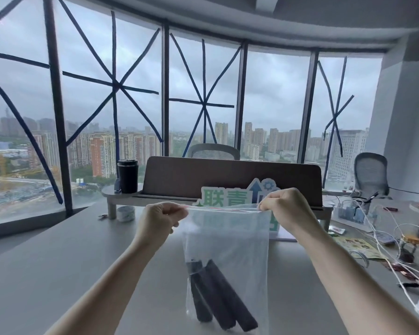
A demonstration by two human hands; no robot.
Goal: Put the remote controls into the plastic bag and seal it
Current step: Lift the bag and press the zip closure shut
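A clear plastic zip bag (pixel 230 238) hangs upright in front of me above the grey desk (pixel 58 262). Three black remote controls (pixel 215 293) lie slanted together in its bottom. My left hand (pixel 162 220) pinches the left end of the bag's red-lined zip strip. The right end of that strip is pinched by my right hand (pixel 284 206). The strip is stretched straight between both hands; whether it is pressed closed along its length I cannot tell.
A wooden desk riser (pixel 228 180) stands behind the bag with a green and blue sign (pixel 235 197) and a black tumbler (pixel 127 176). A tape roll (pixel 125 213) sits at left. White cables, chargers and small packets (pixel 385 238) clutter the right side. Office chairs stand behind.
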